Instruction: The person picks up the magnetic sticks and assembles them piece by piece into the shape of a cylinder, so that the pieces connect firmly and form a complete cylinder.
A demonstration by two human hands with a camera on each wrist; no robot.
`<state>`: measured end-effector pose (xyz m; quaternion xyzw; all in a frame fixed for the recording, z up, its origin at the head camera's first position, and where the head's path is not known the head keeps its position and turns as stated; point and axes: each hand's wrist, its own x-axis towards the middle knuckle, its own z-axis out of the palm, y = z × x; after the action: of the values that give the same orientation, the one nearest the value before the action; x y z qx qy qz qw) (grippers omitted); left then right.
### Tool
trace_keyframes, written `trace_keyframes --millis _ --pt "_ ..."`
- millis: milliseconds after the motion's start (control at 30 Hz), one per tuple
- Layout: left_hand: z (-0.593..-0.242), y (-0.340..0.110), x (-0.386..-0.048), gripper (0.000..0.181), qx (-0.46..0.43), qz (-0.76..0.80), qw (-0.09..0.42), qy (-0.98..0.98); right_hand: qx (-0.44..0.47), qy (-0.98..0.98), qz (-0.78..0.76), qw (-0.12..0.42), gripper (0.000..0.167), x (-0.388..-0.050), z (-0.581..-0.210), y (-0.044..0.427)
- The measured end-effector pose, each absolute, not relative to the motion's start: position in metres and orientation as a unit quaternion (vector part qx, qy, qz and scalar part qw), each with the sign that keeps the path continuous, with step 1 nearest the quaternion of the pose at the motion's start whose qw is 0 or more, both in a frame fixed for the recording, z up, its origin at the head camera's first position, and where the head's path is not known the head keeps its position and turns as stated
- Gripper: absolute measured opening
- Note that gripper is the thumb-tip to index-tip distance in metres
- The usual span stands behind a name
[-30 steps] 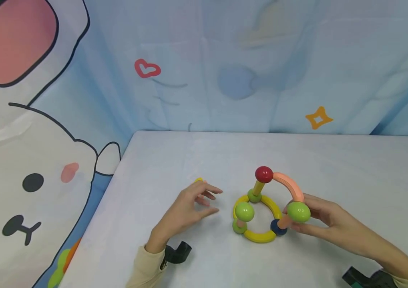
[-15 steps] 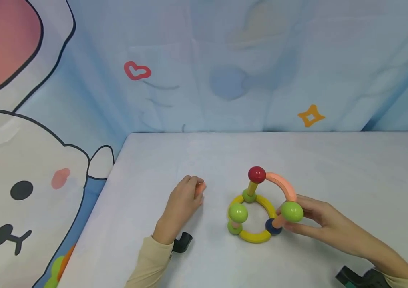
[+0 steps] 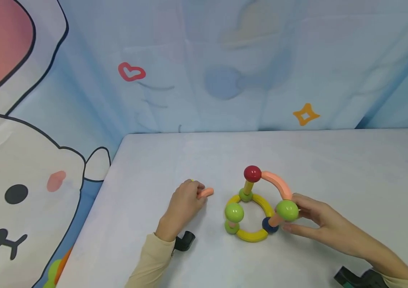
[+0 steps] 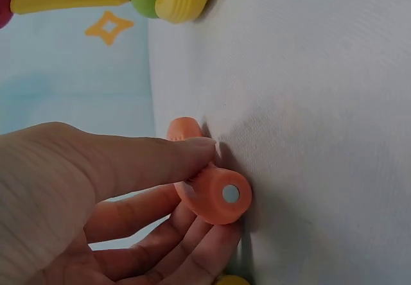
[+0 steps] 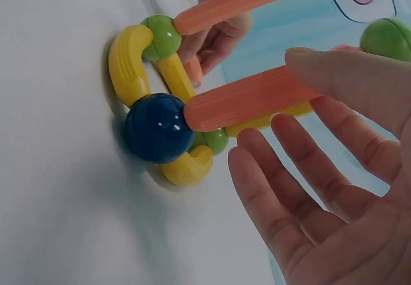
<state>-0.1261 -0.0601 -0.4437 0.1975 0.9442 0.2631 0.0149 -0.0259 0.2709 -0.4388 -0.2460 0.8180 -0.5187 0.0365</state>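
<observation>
My left hand [image 3: 183, 206] pinches a curved orange magnetic stick [image 4: 215, 198] between thumb and fingers, low over the table. A pale round magnet shows in the stick's near end. To its right stands a magnetic stick-and-ball frame: yellow curved sticks [image 3: 252, 235] form the base ring with a dark blue ball [image 5: 158, 128] and green balls. Uprights carry a red ball [image 3: 252, 173] and green balls, one [image 3: 234, 212] at the left. An orange arc [image 3: 277, 184] links the red ball to the right green one. My right hand [image 3: 320, 222] holds the straight orange upright [image 5: 250, 99] above the blue ball.
A yellow piece [image 4: 232, 280] lies by the left fingers, mostly hidden behind the hand in the head view. The white table [image 3: 175, 152] ends at a blue printed curtain [image 3: 196, 96] at the back. A printed cartoon animal [image 3: 27, 200] covers the left side.
The left hand has closed on the orange curved stick and now holds it, its end pointing right. The right hand keeps its hold on the frame. The head view has shifted slightly.
</observation>
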Motion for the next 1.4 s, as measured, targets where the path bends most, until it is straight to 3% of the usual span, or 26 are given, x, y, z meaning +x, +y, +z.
trace_keyframes --millis 267,467,600,700,833,867,1067,1400 --pt "-0.435 -0.060 -0.127 0.024 0.178 0.354 0.087 0.914 -0.172 0.854 -0.490 -0.030 0.054 0.002 -0.433 0.289" --pt "-0.421 -0.061 -0.128 0.033 0.170 0.463 0.120 0.861 -0.144 0.883 -0.419 -0.159 0.080 0.030 -0.413 0.299" --pt "-0.411 -0.062 -0.128 0.040 0.164 0.531 0.151 0.818 -0.150 0.882 -0.389 -0.218 0.088 0.045 -0.390 0.283" --pt "-0.405 -0.062 -0.128 0.042 0.153 0.586 0.181 0.775 -0.147 0.873 -0.407 -0.225 0.084 0.054 -0.377 0.253" --pt "-0.399 -0.059 -0.128 0.039 0.154 0.629 0.199 0.736 -0.190 0.839 -0.441 -0.256 0.048 0.053 -0.373 0.202" --pt "-0.398 -0.058 -0.128 0.037 0.158 0.631 0.195 0.734 -0.208 0.831 -0.441 -0.268 0.045 0.050 -0.375 0.191" --pt "-0.392 -0.054 -0.126 0.034 0.166 0.637 0.176 0.732 -0.215 0.831 -0.437 -0.268 0.058 0.036 -0.389 0.148" --pt "-0.385 -0.053 -0.121 0.033 0.154 0.635 0.227 0.722 -0.211 0.822 -0.456 -0.268 0.055 0.022 -0.411 0.128"
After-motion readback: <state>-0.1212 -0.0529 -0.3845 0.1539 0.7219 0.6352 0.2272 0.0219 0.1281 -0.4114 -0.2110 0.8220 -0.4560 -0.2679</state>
